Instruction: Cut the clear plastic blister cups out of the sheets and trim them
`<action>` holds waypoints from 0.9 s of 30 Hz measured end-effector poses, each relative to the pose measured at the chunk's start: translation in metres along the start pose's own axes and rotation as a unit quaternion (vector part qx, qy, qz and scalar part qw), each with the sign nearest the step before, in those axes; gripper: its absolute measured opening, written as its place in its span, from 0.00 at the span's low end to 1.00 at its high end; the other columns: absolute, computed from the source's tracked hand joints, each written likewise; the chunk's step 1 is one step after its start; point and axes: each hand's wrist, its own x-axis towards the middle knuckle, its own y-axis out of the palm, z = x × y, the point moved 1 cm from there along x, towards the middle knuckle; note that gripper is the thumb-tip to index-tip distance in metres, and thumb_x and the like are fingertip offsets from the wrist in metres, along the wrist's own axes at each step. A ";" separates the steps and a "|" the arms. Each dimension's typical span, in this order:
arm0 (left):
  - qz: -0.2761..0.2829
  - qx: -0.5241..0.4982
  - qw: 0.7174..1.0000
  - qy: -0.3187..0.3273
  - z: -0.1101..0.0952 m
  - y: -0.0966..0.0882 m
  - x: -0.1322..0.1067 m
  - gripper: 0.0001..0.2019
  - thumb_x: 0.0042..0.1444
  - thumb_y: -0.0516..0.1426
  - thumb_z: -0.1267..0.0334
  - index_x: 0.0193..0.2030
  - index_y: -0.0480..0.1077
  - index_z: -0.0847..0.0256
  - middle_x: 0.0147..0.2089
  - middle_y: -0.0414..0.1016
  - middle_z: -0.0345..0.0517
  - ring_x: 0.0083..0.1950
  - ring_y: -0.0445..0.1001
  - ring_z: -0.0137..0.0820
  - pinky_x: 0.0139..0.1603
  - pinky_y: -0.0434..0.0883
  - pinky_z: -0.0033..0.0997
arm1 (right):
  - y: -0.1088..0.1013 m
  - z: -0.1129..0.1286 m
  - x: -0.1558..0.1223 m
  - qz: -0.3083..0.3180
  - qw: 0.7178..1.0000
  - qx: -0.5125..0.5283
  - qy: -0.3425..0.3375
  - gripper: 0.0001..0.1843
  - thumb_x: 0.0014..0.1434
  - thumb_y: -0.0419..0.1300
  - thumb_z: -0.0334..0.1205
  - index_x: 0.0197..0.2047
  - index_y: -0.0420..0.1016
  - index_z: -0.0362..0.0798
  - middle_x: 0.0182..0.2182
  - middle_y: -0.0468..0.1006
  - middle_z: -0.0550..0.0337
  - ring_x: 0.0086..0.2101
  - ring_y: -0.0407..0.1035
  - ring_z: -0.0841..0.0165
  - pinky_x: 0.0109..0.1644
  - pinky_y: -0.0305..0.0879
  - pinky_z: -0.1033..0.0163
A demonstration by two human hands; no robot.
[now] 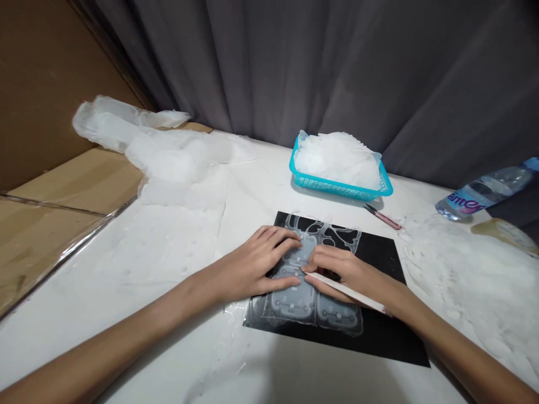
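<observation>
On a black mat (381,331) lies a translucent moulded sheet (292,303) with rounded rectangular panels and an openwork web along its far edge. My left hand (263,258) rests on the sheet's left side, fingers apart and holding nothing. Just right of it, my right hand (337,269) is closed around a slim, pale, pen-like tool (345,290). The tool's dark tip points left and meets the sheet between the panels, close to my left fingertips. Whether the tip is a blade or a point is too small to tell.
Behind the mat stands a blue basket (343,191) heaped with white translucent pieces. A pink tool with a dark tip (382,216) lies beside it. A water bottle (484,191) tilts at right, near scattered clear scraps (475,286). Stacked translucent sheets (168,157) and cardboard (76,185) occupy the left.
</observation>
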 end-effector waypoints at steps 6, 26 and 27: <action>-0.013 -0.022 1.000 -0.008 -0.002 -0.002 0.001 0.26 0.67 0.57 0.42 0.64 0.66 0.54 0.64 0.70 0.53 0.64 0.67 0.49 0.67 0.66 0.55 | 0.000 0.005 0.002 -0.022 0.999 -0.037 -0.028 0.07 0.75 0.53 0.37 0.49 0.72 0.48 0.41 0.77 0.54 0.43 0.74 0.65 0.49 0.74 0.59; -0.005 -0.073 0.997 -0.040 -0.003 0.003 0.000 0.26 0.66 0.59 0.43 0.65 0.64 0.53 0.65 0.69 0.52 0.67 0.66 0.49 0.68 0.66 0.53 | 0.018 0.007 -0.005 0.000 0.944 -0.320 -0.083 0.08 0.74 0.50 0.29 0.45 0.70 0.46 0.38 0.72 0.55 0.39 0.69 0.64 0.31 0.62 0.63; -0.006 -0.076 0.996 -0.041 -0.004 0.003 0.000 0.26 0.67 0.59 0.43 0.66 0.63 0.53 0.66 0.68 0.52 0.67 0.65 0.49 0.68 0.66 0.53 | 0.021 0.006 -0.004 -0.005 0.944 -0.320 -0.077 0.09 0.74 0.50 0.30 0.45 0.71 0.46 0.38 0.72 0.55 0.39 0.69 0.64 0.31 0.63 0.63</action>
